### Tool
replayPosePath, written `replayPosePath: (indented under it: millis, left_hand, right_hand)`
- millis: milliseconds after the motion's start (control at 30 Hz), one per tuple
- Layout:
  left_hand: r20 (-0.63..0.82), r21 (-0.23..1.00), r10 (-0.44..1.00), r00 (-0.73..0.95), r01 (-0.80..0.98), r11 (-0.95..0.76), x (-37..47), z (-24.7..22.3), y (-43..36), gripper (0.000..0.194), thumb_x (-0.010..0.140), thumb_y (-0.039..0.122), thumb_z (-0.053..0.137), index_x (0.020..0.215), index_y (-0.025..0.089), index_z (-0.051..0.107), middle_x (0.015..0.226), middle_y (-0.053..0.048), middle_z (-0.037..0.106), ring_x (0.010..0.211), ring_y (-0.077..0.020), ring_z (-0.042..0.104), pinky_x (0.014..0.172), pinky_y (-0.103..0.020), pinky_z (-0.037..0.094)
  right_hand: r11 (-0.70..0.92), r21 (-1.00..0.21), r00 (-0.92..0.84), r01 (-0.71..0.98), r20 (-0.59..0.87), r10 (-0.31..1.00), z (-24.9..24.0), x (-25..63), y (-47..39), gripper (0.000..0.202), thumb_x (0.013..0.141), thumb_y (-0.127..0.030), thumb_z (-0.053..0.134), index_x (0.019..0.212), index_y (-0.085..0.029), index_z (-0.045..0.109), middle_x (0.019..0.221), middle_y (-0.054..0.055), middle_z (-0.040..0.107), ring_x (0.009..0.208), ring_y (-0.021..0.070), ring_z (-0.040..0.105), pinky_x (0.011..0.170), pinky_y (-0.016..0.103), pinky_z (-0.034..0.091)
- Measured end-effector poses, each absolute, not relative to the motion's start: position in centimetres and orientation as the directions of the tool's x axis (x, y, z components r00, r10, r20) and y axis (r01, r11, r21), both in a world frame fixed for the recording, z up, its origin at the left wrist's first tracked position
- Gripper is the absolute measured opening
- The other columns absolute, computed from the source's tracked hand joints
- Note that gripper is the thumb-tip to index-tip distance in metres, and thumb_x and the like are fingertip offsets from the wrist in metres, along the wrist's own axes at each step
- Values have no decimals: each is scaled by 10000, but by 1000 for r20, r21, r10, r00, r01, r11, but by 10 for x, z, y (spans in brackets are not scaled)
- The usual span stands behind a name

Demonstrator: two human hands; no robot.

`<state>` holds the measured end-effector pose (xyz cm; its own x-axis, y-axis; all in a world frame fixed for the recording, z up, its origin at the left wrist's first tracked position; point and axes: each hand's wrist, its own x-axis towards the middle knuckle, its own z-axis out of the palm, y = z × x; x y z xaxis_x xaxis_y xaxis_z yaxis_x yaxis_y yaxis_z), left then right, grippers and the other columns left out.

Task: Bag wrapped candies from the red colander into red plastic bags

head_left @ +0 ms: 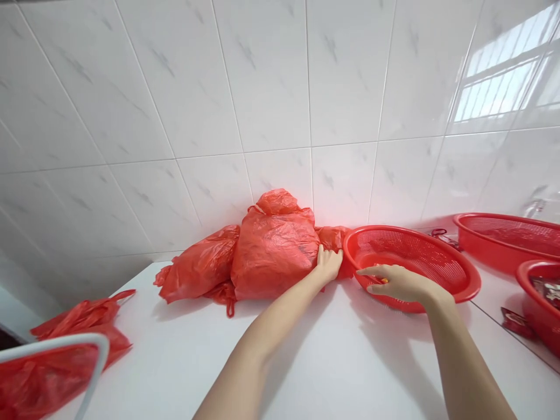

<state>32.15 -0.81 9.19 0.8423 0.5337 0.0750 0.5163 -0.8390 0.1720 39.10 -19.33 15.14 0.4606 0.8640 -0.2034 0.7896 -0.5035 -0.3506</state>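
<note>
My left hand (329, 262) reaches to a small red plastic bag (335, 236) between a large stuffed red bag and a basket, its fingers closed on the bag's plastic. Above the near left rim of the red mesh basket (415, 248), my right hand (396, 281) hovers with its fingers stretched and apart. Something small and yellow-orange shows by its fingers, too small to name. The large red bag (275, 251) leans against the tiled wall, and another red bag (203, 265) lies on its left side.
More red bags (94, 318) lie at the left edge, behind a white curved bar (56, 340). At the right are a larger red basket (494, 251), a red bowl (531, 309) with packets and a dark red packet (517, 322). The white table (328, 356) meets the tiled wall.
</note>
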Motion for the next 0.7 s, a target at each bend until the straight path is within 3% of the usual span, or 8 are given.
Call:
replayPosePath:
  millis: [67, 167, 233, 333, 467, 600, 700]
  left_hand:
    - [143, 287, 557, 818, 504, -815, 323, 100, 1, 287, 950, 341, 645, 1164, 151, 665, 1219, -94, 679, 1143, -254, 637, 1047, -521, 469]
    - [282, 494, 602, 747, 425, -759, 320, 117, 17, 135, 914, 193, 622, 985, 166, 733, 1054, -97, 749, 1056, -252, 672, 1014, -439, 465]
    - [369, 628, 643, 671, 330, -705, 316, 130, 28, 179, 894, 144, 572, 865, 182, 745, 952, -92, 766, 974, -242, 682, 930, -366, 483]
    - [456, 778, 714, 531, 151, -609, 307, 149, 43, 198, 890, 173, 551, 785, 179, 718, 848, -63, 744, 876, -213, 663, 834, -308, 484]
    - [469, 877, 790, 395, -104, -469, 289, 168, 53, 254, 931, 299, 552, 730, 176, 648, 679, -12, 641, 754, -167, 606, 731, -267, 473]
    - [419, 901, 808, 414, -298, -314, 268, 178, 42, 345, 946, 409, 561, 692, 180, 608, 621, -4, 611, 715, -159, 623, 676, -253, 490]
    - [381, 902, 793, 475, -378, -206, 250, 179, 23, 300, 930, 402, 586, 745, 175, 648, 638, -12, 645, 740, -173, 665, 675, -255, 519]
  right_hand:
    - [-487, -359, 451, 796, -183, 873, 150, 392, -193, 505, 895, -323, 547, 1392, -365, 625, 1408, 38, 640, 1297, 356, 577, 991, 493, 496]
    - [-467, -358, 436, 809, -168, 884, 148, 394, -191, 498, 883, -326, 549, 1369, -376, 643, 1373, 42, 664, 1275, 360, 596, 964, 488, 513]
    - [-462, -363, 435, 809, -160, 886, 147, 394, -190, 481, 881, -329, 556, 1349, -374, 660, 1354, 46, 674, 1263, 352, 605, 971, 486, 512]
    - [-474, -366, 450, 801, -156, 879, 146, 393, -189, 463, 871, -346, 583, 1323, -367, 677, 1324, 58, 687, 1225, 349, 627, 952, 491, 522]
    - [-448, -384, 434, 807, -128, 892, 146, 392, -187, 439, 876, -408, 591, 1286, -293, 698, 1305, 98, 691, 1172, 370, 651, 932, 499, 536]
    - [-201, -612, 388, 765, 188, 902, 146, 384, -181, 652, 891, -607, 561, 1433, -244, 550, 1356, 141, 655, 1254, 371, 606, 987, 496, 527]
    - [55, -730, 355, 681, 395, 847, 147, 369, -171, 730, 861, -606, 636, 1490, -290, 445, 1389, 118, 626, 1313, 330, 565, 1027, 468, 514]
